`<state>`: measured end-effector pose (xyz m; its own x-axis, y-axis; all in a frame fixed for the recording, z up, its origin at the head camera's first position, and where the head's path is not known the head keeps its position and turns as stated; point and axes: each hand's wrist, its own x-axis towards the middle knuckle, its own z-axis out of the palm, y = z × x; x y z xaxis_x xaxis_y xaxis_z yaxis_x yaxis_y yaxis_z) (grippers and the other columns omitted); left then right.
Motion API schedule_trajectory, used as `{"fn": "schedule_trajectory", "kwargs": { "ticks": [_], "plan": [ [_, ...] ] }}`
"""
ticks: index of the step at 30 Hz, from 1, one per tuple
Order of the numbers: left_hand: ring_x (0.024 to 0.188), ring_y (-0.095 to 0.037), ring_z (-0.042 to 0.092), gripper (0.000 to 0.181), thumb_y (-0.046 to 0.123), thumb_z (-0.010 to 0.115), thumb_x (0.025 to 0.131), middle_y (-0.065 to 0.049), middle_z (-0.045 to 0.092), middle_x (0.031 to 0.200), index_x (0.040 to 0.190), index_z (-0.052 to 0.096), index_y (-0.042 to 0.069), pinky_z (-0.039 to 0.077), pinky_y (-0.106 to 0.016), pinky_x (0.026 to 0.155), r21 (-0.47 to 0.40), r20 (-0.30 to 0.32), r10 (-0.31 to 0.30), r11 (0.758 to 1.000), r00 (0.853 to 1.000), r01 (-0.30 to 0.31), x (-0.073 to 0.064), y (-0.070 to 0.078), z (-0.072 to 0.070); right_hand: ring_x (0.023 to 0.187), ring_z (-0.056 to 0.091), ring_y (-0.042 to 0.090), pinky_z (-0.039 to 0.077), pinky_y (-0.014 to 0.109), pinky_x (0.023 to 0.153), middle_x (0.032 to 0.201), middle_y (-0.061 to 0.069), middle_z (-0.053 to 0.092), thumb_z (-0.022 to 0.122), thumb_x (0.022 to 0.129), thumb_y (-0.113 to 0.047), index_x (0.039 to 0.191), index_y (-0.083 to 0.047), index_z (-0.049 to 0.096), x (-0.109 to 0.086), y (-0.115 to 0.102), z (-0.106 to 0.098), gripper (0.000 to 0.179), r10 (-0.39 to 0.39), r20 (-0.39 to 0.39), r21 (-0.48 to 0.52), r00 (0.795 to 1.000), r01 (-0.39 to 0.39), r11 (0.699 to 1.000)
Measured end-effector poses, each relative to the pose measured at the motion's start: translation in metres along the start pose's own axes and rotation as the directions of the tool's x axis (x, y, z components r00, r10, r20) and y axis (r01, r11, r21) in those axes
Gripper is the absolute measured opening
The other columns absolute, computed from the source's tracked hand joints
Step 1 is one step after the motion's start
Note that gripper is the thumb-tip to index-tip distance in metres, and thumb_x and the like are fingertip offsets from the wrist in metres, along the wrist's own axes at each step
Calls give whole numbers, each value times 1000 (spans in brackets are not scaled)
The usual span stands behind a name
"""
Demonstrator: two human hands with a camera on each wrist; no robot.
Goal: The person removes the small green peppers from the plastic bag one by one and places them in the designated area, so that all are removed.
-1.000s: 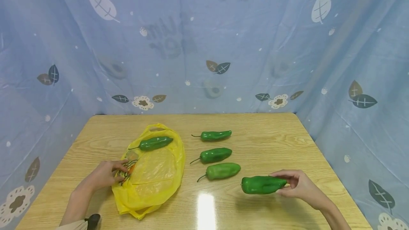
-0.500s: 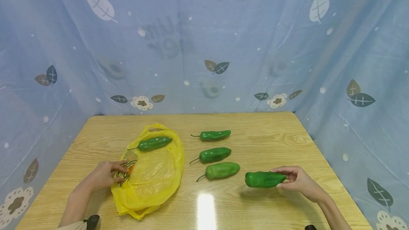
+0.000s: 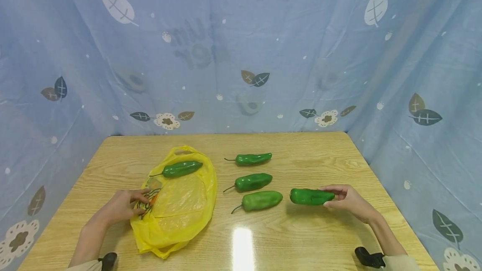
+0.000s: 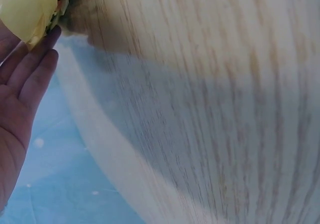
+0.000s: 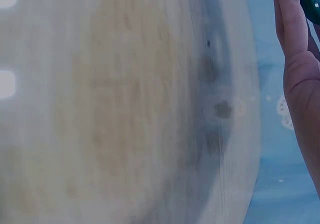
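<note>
My right hand (image 3: 348, 201) grips a large green pepper (image 3: 309, 196) by its right end, thumb on the near side and fingers on the far side. A shadow lies on the wood below it. In the right wrist view only a sliver of that pepper (image 5: 311, 3) shows beside the fingers. My left hand (image 3: 122, 207) pinches the left edge of a yellow plastic bag (image 3: 180, 231), where dark print and an orange patch show. Another green pepper (image 3: 182, 169) lies on the bag's far part. The left wrist view shows the fingers (image 4: 37, 79) against the bag.
Three green peppers lie in a column between bag and right hand: a far one (image 3: 254, 159), a middle one (image 3: 253, 182) and a lighter near one (image 3: 262, 200). The wooden table (image 3: 301, 246) is enclosed by a blue patterned curtain (image 3: 211, 53).
My right hand has carried its pepper away from me, toward the table's far side, and the right sleeve has come into view. My left hand and the bag stay in place.
</note>
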<state>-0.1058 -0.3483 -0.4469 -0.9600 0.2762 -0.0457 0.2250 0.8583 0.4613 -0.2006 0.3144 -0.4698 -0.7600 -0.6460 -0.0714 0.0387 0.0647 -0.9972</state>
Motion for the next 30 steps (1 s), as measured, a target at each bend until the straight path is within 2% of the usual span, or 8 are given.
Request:
{"fn": "schedule_trajectory", "kwargs": {
  "ticks": [3,8,12,16,23,26,30],
  "plan": [
    [109,-46,58,21,10,81,74,-23,61,124,95,76,10,52,-53,85,-2,9,-5,1000,1000,5,-1,0,1,95,66,15,59,32,75,117,-1,64,58,89,9,128,-11,62,7,1,-7,43,-13,-2,-11,1000,13,1000],
    [109,-46,58,21,8,80,75,-23,60,124,95,76,9,52,-51,86,-20,15,-17,1000,1000,17,0,0,1,90,67,14,59,32,73,113,-3,65,59,90,6,126,-17,63,18,2,-19,43,-28,-25,-63,999,26,998],
    [109,-47,57,21,7,80,74,-24,60,124,95,76,7,52,-52,86,-23,14,-7,1000,1000,8,0,0,0,87,66,15,59,31,70,111,-3,66,60,90,5,125,-18,64,28,1,-30,42,-9,-58,-93,998,4,996],
    [111,-47,57,21,7,80,74,-24,60,124,95,76,8,51,-53,87,-32,12,-9,999,1000,10,-1,1,1,89,65,15,59,32,71,113,-3,64,60,90,4,127,-13,63,40,-3,-39,40,4,-91,-111,996,-14,994],
    [109,-47,57,20,9,81,74,-24,60,124,93,76,9,52,-53,86,-32,0,-5,999,1000,5,-1,0,1,88,65,16,59,34,74,110,0,65,63,90,1,128,-13,61,60,-14,-51,41,30,-110,-117,993,-43,992],
    [109,-46,58,20,9,81,74,-24,61,123,93,77,9,52,-53,85,-32,-1,-1,999,1000,1,-1,0,1,85,65,17,59,36,75,106,1,67,64,90,0,135,-3,54,71,-17,-57,46,47,-134,-154,990,-67,986],
    [109,-46,58,21,8,81,74,-25,60,123,94,76,9,52,-52,85,-36,1,-5,999,1000,5,0,1,1,87,65,16,58,38,81,110,-6,66,66,90,-3,138,5,46,86,-20,-61,53,79,-155,-188,985,-108,976]
  ]
}}
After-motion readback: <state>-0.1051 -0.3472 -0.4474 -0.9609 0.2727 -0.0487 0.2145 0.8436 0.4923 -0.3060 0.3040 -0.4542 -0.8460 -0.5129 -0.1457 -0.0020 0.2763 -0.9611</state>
